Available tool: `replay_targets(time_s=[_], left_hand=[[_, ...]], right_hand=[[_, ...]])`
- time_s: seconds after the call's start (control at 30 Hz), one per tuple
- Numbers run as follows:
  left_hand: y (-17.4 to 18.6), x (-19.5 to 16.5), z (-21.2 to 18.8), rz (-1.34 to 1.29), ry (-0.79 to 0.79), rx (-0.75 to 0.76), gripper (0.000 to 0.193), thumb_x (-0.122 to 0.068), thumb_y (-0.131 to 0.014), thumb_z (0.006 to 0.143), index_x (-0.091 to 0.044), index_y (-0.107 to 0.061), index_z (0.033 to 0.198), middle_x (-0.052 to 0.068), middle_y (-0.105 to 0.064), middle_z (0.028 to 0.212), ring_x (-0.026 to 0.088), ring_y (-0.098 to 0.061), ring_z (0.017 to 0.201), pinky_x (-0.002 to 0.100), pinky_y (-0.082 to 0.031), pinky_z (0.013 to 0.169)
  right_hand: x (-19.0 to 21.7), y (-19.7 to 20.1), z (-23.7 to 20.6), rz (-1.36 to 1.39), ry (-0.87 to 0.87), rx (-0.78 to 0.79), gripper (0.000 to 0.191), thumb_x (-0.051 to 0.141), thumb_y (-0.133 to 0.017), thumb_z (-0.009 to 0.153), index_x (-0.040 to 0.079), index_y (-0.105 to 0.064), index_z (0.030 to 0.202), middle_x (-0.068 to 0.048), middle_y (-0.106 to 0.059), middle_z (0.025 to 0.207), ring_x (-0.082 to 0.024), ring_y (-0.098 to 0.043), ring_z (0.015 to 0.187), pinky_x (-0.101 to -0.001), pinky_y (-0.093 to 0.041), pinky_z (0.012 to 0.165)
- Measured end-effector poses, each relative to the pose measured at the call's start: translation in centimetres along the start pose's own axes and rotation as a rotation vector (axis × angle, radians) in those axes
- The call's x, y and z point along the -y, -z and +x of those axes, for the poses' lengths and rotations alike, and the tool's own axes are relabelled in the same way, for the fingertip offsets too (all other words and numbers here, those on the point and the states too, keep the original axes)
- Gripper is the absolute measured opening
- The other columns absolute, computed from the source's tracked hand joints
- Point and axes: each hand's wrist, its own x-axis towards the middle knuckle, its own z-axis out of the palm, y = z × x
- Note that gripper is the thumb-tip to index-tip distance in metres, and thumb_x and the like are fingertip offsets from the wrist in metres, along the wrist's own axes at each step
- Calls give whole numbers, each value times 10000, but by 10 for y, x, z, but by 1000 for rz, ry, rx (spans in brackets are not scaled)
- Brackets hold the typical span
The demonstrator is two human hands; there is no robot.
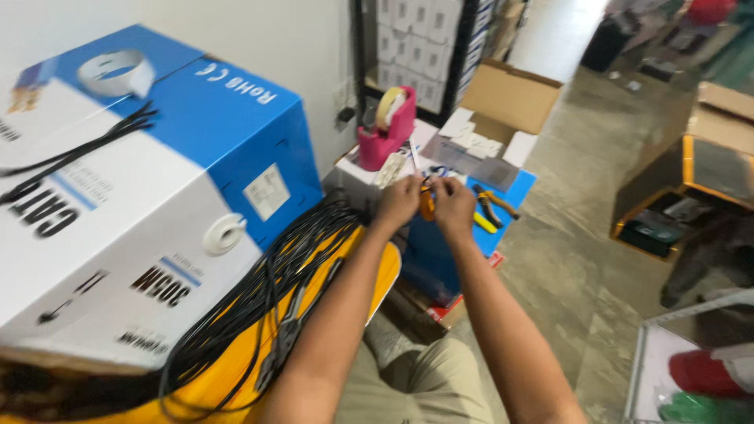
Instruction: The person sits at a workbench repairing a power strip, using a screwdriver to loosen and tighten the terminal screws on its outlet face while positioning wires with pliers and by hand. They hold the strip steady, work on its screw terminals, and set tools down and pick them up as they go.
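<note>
both hands (426, 200) hide a blurred orange tool (426, 206).

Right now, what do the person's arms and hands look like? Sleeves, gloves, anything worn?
Both forearms are bare from the bottom edge of the picture to the wrists: no sleeves in view. The left hand and right hand are bare, no gloves. No watch, band or ring shows, though the picture is blurred at that distance. Khaki-coloured trousers show on the lap below the arms.
</note>
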Motion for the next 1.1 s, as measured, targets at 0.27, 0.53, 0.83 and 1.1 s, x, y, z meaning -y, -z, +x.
replay_targets(time_s=[0.27,0.53,0.83,1.1], left_hand=[[14,9,-45,-348,106,-47,309,-281,-545,1055,0,-669,1097,77,-665,845,150,-602,778,299,-506,719],[23,15,-53,-345,-132,-20,297,-248,-605,1037,5,-616,1192,107,-719,984,221,-681,911,361,-542,833],[78,-112,-85,1469,200,100,373,-372,-310,1105,-385,-496,1429,119,-717,988,345,-660,1038,552,-314,1190],[57,-91,-82,1193,57,-572,541,-609,-437,971,-128,-682,1011,108,-650,913,344,-640,947,410,-501,887]], right_hand=[[67,-3,-29,-90,383,-173,260,124,-748,902,-26,-724,1114,-189,-675,999,-335,-617,881,-405,-497,790],[115,-35,-88,128,286,221,202,111,-671,938,91,-716,1134,-156,-693,988,-288,-673,911,-376,-522,860],[54,-128,-60,-2665,722,257,291,262,-560,1089,15,-601,1238,-137,-701,1016,-210,-687,911,-281,-542,792],[83,-109,-86,-1056,586,85,243,232,-675,1004,21,-667,1125,-117,-689,963,-198,-658,869,-289,-523,779]])
